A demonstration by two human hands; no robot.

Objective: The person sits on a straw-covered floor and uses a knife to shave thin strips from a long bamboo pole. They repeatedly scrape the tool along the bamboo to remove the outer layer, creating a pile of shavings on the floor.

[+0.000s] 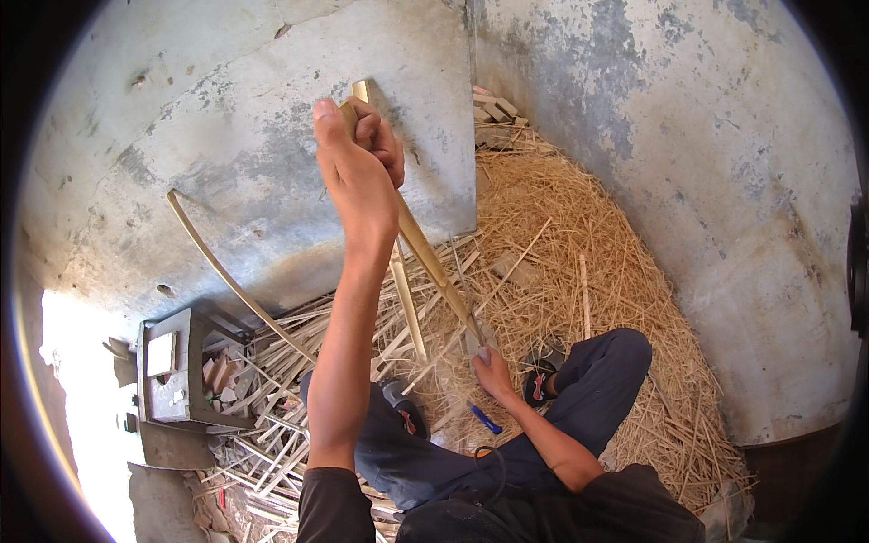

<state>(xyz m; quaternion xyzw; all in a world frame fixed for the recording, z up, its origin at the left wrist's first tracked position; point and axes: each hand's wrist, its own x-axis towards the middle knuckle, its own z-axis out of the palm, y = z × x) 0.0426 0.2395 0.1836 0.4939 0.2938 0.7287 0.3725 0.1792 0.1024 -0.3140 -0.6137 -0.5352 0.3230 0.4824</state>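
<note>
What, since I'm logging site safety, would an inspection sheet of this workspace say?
Surface: thickly covered in straw-like shavings.
Job's things: long pale strip, slanting down to the right.
Clutter: loose strips heaped at left; curved strip; small blue object.
Left hand: raised, gripping the long strip's upper part.
Right hand: at its lower end; grip unclear.
Cables: dark looped cord, connections unclear.
Surroundings: flaking grey walls; box at left.

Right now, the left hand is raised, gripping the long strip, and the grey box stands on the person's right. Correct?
Not quite: the grey box stands on the person's left, as the head view shows. The left hand is indeed raised, gripping the long strip.
</note>
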